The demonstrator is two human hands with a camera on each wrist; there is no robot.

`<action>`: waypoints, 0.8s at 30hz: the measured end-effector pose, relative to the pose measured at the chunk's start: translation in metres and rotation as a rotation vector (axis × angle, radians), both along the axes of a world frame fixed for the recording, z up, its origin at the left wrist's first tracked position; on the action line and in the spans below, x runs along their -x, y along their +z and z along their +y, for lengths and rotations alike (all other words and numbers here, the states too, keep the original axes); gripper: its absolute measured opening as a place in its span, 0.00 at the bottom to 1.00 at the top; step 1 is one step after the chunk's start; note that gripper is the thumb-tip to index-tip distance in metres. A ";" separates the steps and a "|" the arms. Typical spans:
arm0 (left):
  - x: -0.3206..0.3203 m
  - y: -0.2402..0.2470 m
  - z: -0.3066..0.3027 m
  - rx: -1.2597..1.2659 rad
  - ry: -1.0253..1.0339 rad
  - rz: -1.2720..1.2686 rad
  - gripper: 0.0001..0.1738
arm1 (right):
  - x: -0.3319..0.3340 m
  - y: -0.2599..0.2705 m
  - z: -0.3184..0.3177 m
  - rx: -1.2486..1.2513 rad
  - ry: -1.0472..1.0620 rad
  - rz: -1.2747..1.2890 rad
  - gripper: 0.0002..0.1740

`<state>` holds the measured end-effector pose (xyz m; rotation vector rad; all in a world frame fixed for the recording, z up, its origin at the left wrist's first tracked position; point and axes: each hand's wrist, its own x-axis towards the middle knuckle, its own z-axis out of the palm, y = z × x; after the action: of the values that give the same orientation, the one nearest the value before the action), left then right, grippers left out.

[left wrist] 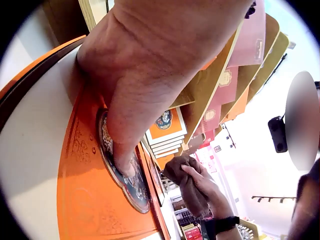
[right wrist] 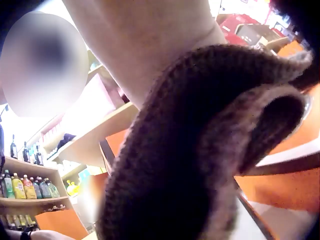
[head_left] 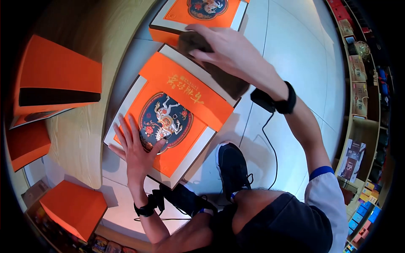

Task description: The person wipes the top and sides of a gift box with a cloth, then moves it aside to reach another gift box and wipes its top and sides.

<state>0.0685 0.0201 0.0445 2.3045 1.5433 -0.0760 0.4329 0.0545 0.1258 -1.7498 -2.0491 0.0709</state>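
An orange and white gift box (head_left: 168, 158) with gold lettering and a round dark-blue horse emblem (head_left: 165, 120) lies on the floor in front of the person. The left hand (head_left: 137, 147) rests on its near left part, fingers spread and the thumb on the emblem's edge; the left wrist view shows that thumb (left wrist: 125, 165) on the emblem too. Over the box's far edge, the right hand (head_left: 225, 46) grips a bunched dark brown cloth (head_left: 228, 80). In the right wrist view the folded cloth (right wrist: 165, 140) fills the middle and hides most of the fingers.
A second orange box (head_left: 162, 33) lies just beyond the first. Left stands a wooden table (head_left: 80, 139) with an orange box (head_left: 61, 67) on it, and another orange box (head_left: 76, 206) sits below. Shelves of goods (head_left: 363, 126) line the right. The person's shoes (head_left: 232, 164) are close to the near edge.
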 end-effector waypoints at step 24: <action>0.002 -0.002 0.000 0.027 0.011 -0.002 0.70 | 0.022 -0.062 0.063 0.166 0.288 -0.172 0.24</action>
<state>0.0663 0.0203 0.0427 2.2746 1.5449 -0.0908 0.4111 0.1175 0.0642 -1.5877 -2.4733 0.1893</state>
